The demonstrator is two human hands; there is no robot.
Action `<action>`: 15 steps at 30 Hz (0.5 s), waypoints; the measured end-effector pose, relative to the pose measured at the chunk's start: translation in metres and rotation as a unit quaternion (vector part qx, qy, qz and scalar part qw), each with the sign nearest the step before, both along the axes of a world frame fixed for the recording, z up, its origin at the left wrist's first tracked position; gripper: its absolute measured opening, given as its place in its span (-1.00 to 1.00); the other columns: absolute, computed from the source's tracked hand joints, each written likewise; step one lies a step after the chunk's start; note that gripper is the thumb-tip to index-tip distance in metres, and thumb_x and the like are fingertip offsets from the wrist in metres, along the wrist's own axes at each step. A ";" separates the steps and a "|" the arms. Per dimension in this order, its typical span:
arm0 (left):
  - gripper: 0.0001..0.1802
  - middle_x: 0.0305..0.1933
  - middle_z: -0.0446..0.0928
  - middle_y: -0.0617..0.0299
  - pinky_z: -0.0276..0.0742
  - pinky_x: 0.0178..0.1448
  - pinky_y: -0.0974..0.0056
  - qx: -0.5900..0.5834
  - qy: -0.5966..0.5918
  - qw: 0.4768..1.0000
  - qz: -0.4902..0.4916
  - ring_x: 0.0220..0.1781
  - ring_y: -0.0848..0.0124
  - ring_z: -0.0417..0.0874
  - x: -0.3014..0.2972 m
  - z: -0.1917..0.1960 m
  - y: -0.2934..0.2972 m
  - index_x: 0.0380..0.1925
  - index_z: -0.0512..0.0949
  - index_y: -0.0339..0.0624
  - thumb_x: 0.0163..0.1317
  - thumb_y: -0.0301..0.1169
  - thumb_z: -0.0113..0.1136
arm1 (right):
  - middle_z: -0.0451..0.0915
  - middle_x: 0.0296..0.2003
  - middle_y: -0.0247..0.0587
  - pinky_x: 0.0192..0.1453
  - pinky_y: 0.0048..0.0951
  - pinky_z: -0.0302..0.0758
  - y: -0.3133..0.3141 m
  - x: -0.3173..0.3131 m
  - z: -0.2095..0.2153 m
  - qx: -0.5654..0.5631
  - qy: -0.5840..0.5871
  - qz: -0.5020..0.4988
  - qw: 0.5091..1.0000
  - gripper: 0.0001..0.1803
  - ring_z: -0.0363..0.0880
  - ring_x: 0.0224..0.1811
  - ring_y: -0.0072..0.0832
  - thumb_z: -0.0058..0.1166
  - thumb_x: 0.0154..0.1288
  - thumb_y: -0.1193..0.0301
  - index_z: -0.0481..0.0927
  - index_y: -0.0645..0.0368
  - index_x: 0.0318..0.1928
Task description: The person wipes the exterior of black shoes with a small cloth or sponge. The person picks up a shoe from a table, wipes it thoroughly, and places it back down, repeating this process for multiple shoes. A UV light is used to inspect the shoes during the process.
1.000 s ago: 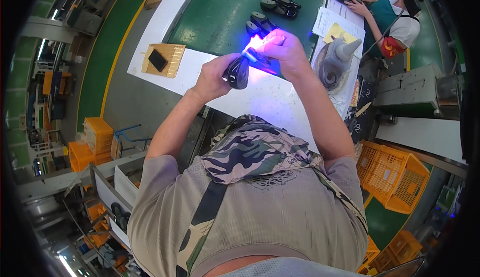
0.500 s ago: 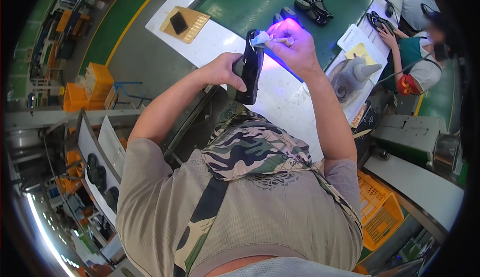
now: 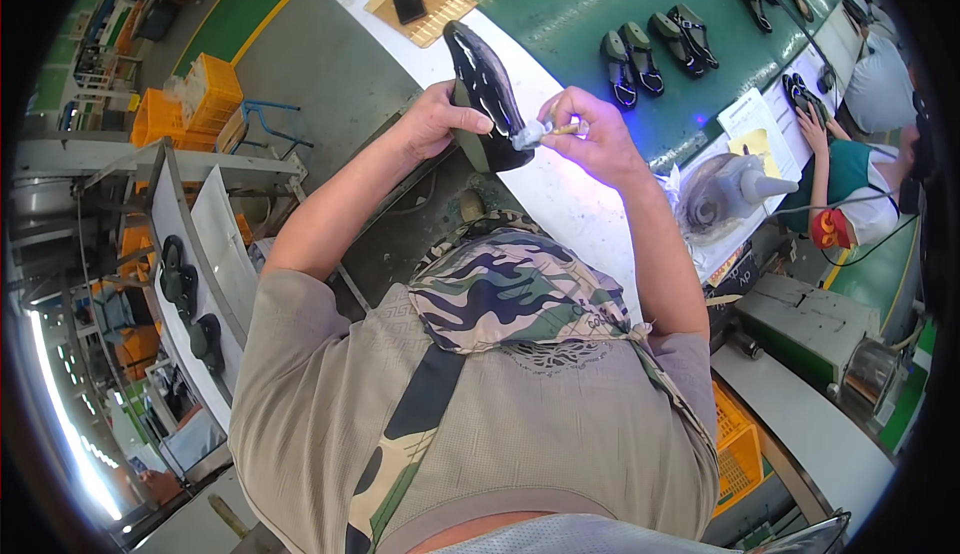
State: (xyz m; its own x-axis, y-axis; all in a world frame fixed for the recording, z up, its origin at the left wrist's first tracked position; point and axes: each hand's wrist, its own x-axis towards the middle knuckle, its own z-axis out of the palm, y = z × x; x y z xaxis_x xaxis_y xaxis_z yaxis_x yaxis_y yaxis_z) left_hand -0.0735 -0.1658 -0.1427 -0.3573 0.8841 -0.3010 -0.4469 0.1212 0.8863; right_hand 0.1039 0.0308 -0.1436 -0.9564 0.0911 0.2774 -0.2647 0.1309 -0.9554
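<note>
My left hand (image 3: 436, 120) is closed round a glossy black shoe (image 3: 487, 82) with a dark olive sole. The shoe is held in the air, tilted, over the near edge of the white table. Between the thumb and fingers of my right hand (image 3: 600, 142) is a short stick with a whitish wad (image 3: 532, 135) on its end. The wad touches the lower right end of the shoe. Bluish-purple light falls on my right fingers and on the table beside them.
A white bottle with a pointed nozzle (image 3: 745, 182) stands at the right beside papers (image 3: 752, 124). Several black shoes (image 3: 634, 59) rest on the green surface ahead. A dark phone (image 3: 408, 1) lies on a brown board at the far left. Another person's hand (image 3: 812, 126) touches a shoe at the right.
The whitish wad has gone from the shoe's upper part to its lower end. My left hand has tilted the shoe leftward at the top. The whole view has shifted.
</note>
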 end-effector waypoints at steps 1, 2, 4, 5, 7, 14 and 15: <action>-0.44 -0.12 0.63 0.08 0.55 0.13 0.19 0.010 -0.021 1.000 0.019 -0.12 0.28 0.67 -0.003 -0.001 -0.005 -0.02 0.50 -0.39 -0.13 -0.58 0.40 | 0.52 -0.24 -0.19 -0.04 -0.45 0.40 0.000 -0.002 -0.001 -0.027 -0.007 0.000 1.000 -0.75 0.47 -0.13 -0.50 0.27 0.10 0.55 0.38 0.16 -0.39; -0.44 -0.12 0.63 0.08 0.55 0.14 0.17 0.021 -0.041 0.998 0.039 -0.11 0.27 0.68 -0.007 -0.003 -0.011 -0.02 0.50 -0.39 -0.12 -0.58 0.39 | 0.52 -0.24 -0.20 -0.03 -0.45 0.40 -0.001 -0.005 -0.004 -0.054 -0.014 0.001 0.998 -0.75 0.47 -0.13 -0.50 0.28 0.10 0.55 0.39 0.16 -0.39; -0.47 -0.11 0.63 0.09 0.56 0.17 0.13 0.053 -0.074 0.994 0.061 -0.10 0.25 0.68 -0.015 -0.003 -0.024 -0.01 0.50 -0.36 -0.08 -0.56 0.36 | 0.53 -0.27 -0.22 -0.05 -0.45 0.42 -0.007 -0.016 -0.015 -0.095 -0.005 -0.039 0.995 -0.75 0.48 -0.17 -0.50 0.30 0.09 0.55 0.41 0.16 -0.39; -0.48 -0.11 0.63 0.09 0.56 0.17 0.14 0.073 -0.089 0.991 0.069 -0.09 0.25 0.68 -0.017 -0.002 -0.028 -0.01 0.50 -0.35 -0.07 -0.55 0.36 | 0.54 -0.28 -0.22 -0.07 -0.45 0.43 -0.011 -0.024 -0.025 -0.109 0.013 -0.079 0.991 -0.75 0.49 -0.19 -0.51 0.31 0.09 0.56 0.42 0.17 -0.39; -0.49 -0.11 0.63 0.09 0.55 0.18 0.14 0.113 -0.118 0.983 0.088 -0.07 0.25 0.68 -0.020 -0.001 -0.038 -0.02 0.50 -0.33 -0.06 -0.54 0.36 | 0.56 -0.30 -0.22 -0.11 -0.47 0.45 -0.020 -0.038 -0.031 -0.142 0.016 -0.125 0.982 -0.75 0.50 -0.24 -0.54 0.33 0.08 0.56 0.44 0.17 -0.39; -0.48 -0.05 0.61 0.09 0.51 0.20 0.20 0.115 -0.004 0.972 0.207 -0.02 0.30 0.64 -0.031 -0.013 -0.075 -0.02 0.48 -0.32 -0.06 -0.53 0.38 | 0.55 -0.39 -0.22 -0.32 -0.55 0.47 -0.061 -0.072 -0.032 -0.241 -0.040 -0.141 0.960 -0.79 0.51 -0.40 -0.58 0.31 0.11 0.60 0.48 0.23 -0.37; -0.47 -0.05 0.61 0.09 0.51 0.20 0.21 0.119 0.028 0.965 0.234 -0.02 0.31 0.64 -0.028 -0.014 -0.079 -0.02 0.48 -0.33 -0.07 -0.53 0.39 | 0.55 -0.41 -0.23 -0.35 -0.54 0.46 -0.067 -0.075 -0.031 -0.251 -0.047 -0.145 0.956 -0.79 0.51 -0.43 -0.58 0.30 0.11 0.60 0.48 0.24 -0.37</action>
